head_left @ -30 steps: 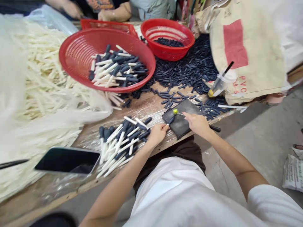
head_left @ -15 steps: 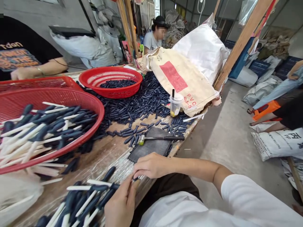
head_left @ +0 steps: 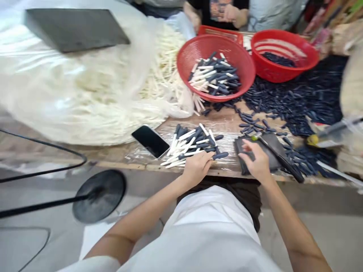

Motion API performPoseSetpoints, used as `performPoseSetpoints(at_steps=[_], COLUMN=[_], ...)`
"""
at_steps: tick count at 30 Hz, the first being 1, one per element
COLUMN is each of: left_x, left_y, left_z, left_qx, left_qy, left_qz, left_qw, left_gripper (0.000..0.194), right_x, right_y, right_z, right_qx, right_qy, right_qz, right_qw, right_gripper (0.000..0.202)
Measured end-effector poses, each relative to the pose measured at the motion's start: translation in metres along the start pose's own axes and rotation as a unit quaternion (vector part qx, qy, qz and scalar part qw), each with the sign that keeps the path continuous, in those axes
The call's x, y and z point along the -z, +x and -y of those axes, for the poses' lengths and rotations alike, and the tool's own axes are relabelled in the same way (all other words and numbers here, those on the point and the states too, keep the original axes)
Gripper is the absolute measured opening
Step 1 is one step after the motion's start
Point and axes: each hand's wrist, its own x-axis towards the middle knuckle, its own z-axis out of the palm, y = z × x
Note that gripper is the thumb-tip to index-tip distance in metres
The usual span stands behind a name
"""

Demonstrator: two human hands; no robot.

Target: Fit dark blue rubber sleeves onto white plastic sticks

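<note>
Fingers of my left hand (head_left: 197,166) are closed on a dark blue handle (head_left: 220,155), beside a pile of white sticks with dark blue handles (head_left: 187,145) on the table. My right hand (head_left: 256,161) is raised over a dark pad (head_left: 244,151), its thumb and fingers apart with nothing between them. A hammer (head_left: 279,156) lies across the pad, its head at the far side. Many loose dark handles (head_left: 295,94) are heaped at the right.
Two red baskets, one with assembled pieces (head_left: 185,56) and one with dark handles (head_left: 283,73), stand behind. A phone (head_left: 151,141) lies left of the pile. A plastic bag of white sticks (head_left: 99,113) fills the left. A person (head_left: 218,11) sits opposite.
The view has swung left and down. My hands, which were together near the table edge, are now apart: the left is by the pile, and the right has opened over the pad.
</note>
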Motion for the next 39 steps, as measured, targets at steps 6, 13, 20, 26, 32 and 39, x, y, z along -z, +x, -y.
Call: performPoseSetpoints(at_steps=[6,13,20,26,32,39], left_x=[0.031,0.045,0.024,0.019,0.024,0.027], left_y=[-0.022,-0.021,0.027,0.065,0.082,0.106], left_z=[0.031,0.067,0.074,0.087,0.101,0.118], left_qx=[0.076,0.164,0.196,0.110,0.047,0.001], left_qy=[0.098,0.073,0.116,0.146,0.160,0.152], left_qz=[-0.046,0.155,0.236,0.242,0.243,0.223], left_qw=[0.991,0.971,0.945,0.953,0.956,0.963], left_gripper=[0.018,0.121,0.115,0.082,0.059,0.041], right_x=[-0.003,-0.007,-0.007,-0.008,-0.009,-0.009], right_y=[-0.002,-0.004,-0.005,-0.006,-0.006,-0.007], right_z=[-0.040,-0.040,-0.042,-0.042,-0.040,-0.039], right_qx=[0.072,0.094,0.095,0.096,0.087,0.075], right_qy=[-0.184,-0.191,-0.182,-0.176,-0.176,-0.171], right_qz=[-0.059,-0.069,-0.070,-0.071,-0.071,-0.061], right_qw=[0.978,0.975,0.976,0.977,0.978,0.981], right_gripper=[0.021,0.015,0.013,0.012,0.013,0.014])
